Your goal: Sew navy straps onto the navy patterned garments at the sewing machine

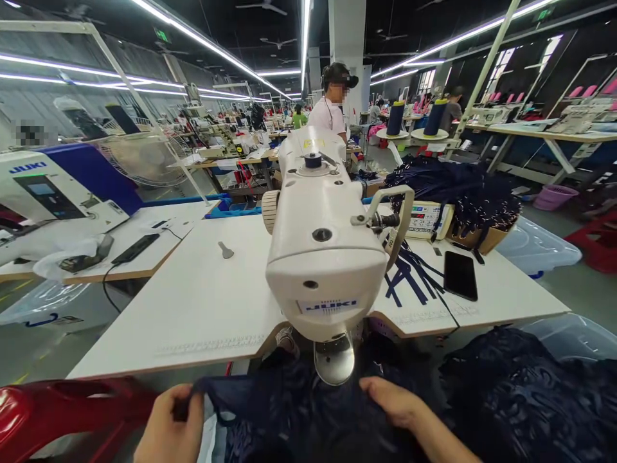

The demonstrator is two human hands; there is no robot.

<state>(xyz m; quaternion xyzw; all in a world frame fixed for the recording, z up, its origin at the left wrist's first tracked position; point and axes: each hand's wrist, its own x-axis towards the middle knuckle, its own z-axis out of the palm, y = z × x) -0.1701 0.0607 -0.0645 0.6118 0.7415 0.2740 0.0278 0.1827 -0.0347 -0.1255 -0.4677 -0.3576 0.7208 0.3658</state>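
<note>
Softly crumpled, the navy fabric (284, 402) looks thin; left grip (169, 424) pinches it, right grip (398, 402) I cannot tell.

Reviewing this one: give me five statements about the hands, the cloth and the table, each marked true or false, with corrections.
1. The left hand grips navy cloth. True.
2. A black phone lies on the white table, to the right of the sewing machine. True.
3. The right hand rests on the phone. False: it is at the navy cloth.
4. The grey paddle-shaped piece lies to the right of the sewing machine. False: it lies to the left.
5. Two navy thread cones stand beyond the table. True.
</note>
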